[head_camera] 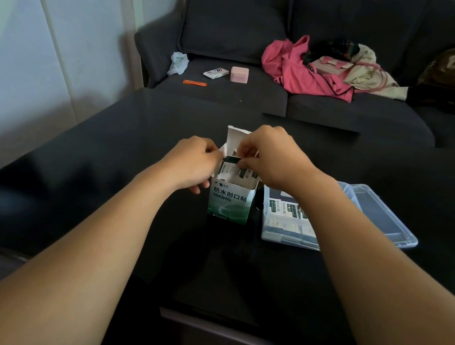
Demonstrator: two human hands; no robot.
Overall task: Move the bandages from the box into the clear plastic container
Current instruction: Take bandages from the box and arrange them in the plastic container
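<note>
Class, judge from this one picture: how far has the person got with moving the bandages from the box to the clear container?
Done: several bandages already lie in the clear plastic container, its lid open behind it. In hand: the left hand steadies the open box while the right hand pinches bandages at its mouth. Left: more still show inside the box; how many cannot be told.

Both forearms outstretched, left hand [192,163] curled in a grip, right hand [270,156] fingers [243,148] pinching.
</note>
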